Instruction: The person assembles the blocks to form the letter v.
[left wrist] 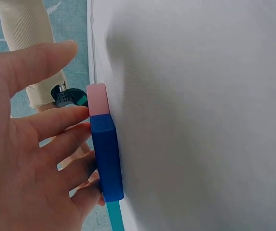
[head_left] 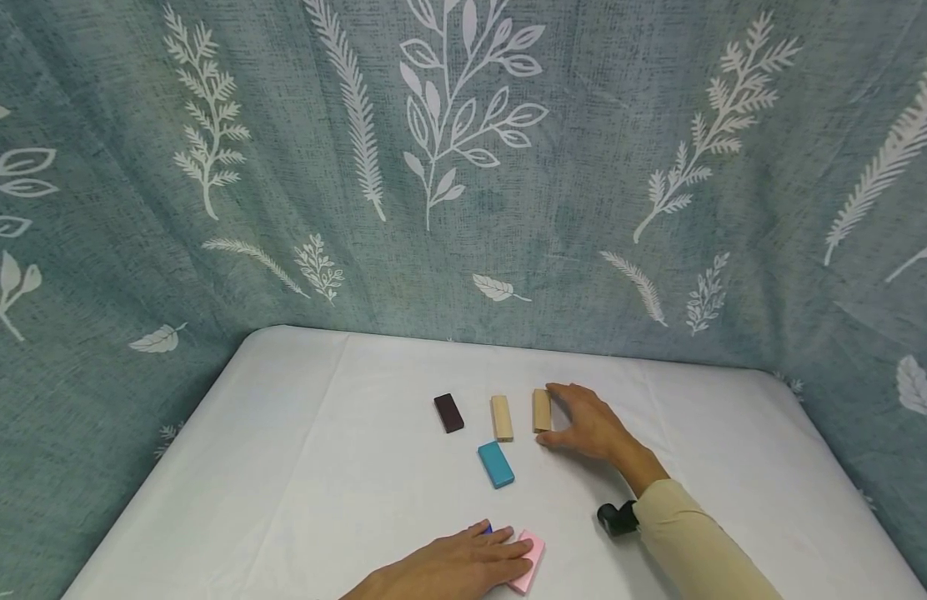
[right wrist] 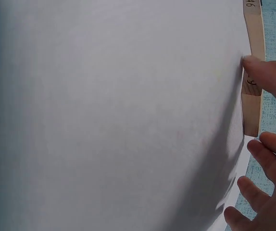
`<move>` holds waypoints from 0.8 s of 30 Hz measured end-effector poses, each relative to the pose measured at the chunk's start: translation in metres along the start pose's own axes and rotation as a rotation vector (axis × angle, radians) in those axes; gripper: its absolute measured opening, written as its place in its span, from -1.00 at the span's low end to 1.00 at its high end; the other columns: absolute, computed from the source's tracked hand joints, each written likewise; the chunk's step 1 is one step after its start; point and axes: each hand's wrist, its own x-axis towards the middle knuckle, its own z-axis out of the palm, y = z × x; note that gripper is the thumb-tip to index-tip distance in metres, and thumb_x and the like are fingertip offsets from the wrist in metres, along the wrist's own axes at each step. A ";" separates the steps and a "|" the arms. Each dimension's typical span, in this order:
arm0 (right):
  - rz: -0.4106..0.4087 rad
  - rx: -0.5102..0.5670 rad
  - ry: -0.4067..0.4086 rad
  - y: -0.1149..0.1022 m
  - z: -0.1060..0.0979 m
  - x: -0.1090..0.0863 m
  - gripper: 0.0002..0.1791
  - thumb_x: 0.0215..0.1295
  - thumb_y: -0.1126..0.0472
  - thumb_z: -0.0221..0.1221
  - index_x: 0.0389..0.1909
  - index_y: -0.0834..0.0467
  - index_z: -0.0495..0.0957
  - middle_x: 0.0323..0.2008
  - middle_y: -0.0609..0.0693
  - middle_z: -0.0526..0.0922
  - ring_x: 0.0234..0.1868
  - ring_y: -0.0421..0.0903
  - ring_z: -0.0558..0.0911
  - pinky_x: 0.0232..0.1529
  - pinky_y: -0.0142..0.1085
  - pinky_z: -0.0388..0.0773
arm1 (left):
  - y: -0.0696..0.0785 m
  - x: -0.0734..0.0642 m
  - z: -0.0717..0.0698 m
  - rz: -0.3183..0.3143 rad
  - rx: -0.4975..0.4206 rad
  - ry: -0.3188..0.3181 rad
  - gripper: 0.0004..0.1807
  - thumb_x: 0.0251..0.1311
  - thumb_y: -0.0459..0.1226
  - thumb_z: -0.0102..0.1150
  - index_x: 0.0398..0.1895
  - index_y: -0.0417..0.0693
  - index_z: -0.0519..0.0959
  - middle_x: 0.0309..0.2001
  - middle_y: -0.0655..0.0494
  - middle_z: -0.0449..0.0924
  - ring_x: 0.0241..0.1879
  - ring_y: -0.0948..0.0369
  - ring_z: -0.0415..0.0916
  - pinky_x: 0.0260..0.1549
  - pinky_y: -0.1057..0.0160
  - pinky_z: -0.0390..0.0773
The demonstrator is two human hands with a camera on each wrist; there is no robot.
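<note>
My left hand [head_left: 463, 562] lies palm down with its fingers straight and spread. Its fingertips touch a pink block [head_left: 536, 546] and a dark blue block [left wrist: 106, 154], which sit end to end in the left wrist view; the hand mostly covers the blue one from above. Farther back, my right hand [head_left: 587, 421] spans a pale wooden block [head_left: 542, 410] lying on the cloth. The thumb [right wrist: 256, 70] is at its near end, where a figure is printed, and the index finger is at its far end. The other fingers stay off the block.
Left of that block lies a second pale wooden block [head_left: 502, 418], then a dark brown block [head_left: 448, 412]. A teal block [head_left: 496, 464] lies in front of them on the white cloth [head_left: 343, 467]. A patterned blue-green curtain [head_left: 448, 267] borders the table.
</note>
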 end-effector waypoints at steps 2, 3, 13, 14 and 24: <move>-0.007 -0.005 -0.002 -0.001 0.000 0.000 -0.03 0.07 -0.11 0.49 0.42 0.26 0.36 0.35 0.31 0.42 0.40 0.37 0.30 0.32 0.29 0.26 | 0.000 0.000 0.000 -0.006 -0.006 -0.005 -0.23 0.42 0.21 -0.01 0.55 0.03 0.26 0.57 0.25 0.11 0.54 0.23 0.01 0.46 0.17 0.11; -0.007 -0.006 -0.004 -0.001 0.000 0.001 -0.05 0.08 -0.10 0.49 0.42 0.25 0.36 0.35 0.30 0.42 0.40 0.37 0.31 0.32 0.28 0.25 | 0.000 0.000 0.000 -0.007 -0.008 -0.005 -0.23 0.42 0.21 -0.01 0.55 0.03 0.26 0.57 0.25 0.10 0.54 0.23 0.01 0.46 0.17 0.11; -0.002 -0.021 -0.012 -0.001 0.000 0.003 -0.08 0.13 -0.07 0.47 0.43 0.24 0.36 0.35 0.29 0.43 0.37 0.33 0.35 0.30 0.27 0.29 | 0.000 0.000 -0.001 -0.001 -0.004 -0.003 -0.22 0.42 0.21 -0.01 0.55 0.01 0.26 0.57 0.23 0.11 0.54 0.21 0.01 0.46 0.16 0.10; -0.002 -0.022 -0.013 -0.001 0.000 0.003 -0.09 0.13 -0.08 0.47 0.43 0.25 0.36 0.35 0.29 0.43 0.37 0.33 0.36 0.30 0.26 0.29 | 0.000 0.000 -0.001 -0.002 -0.005 -0.004 -0.23 0.42 0.21 -0.01 0.55 0.01 0.26 0.57 0.23 0.11 0.54 0.21 0.01 0.46 0.15 0.10; -0.047 -0.006 0.001 -0.002 -0.002 0.003 -0.10 0.14 -0.04 0.45 0.42 0.29 0.36 0.32 0.32 0.45 0.33 0.33 0.40 0.28 0.24 0.33 | 0.000 0.000 -0.002 0.015 0.016 0.013 -0.23 0.43 0.20 0.00 0.54 -0.02 0.28 0.56 0.19 0.12 0.54 0.18 0.04 0.46 0.15 0.12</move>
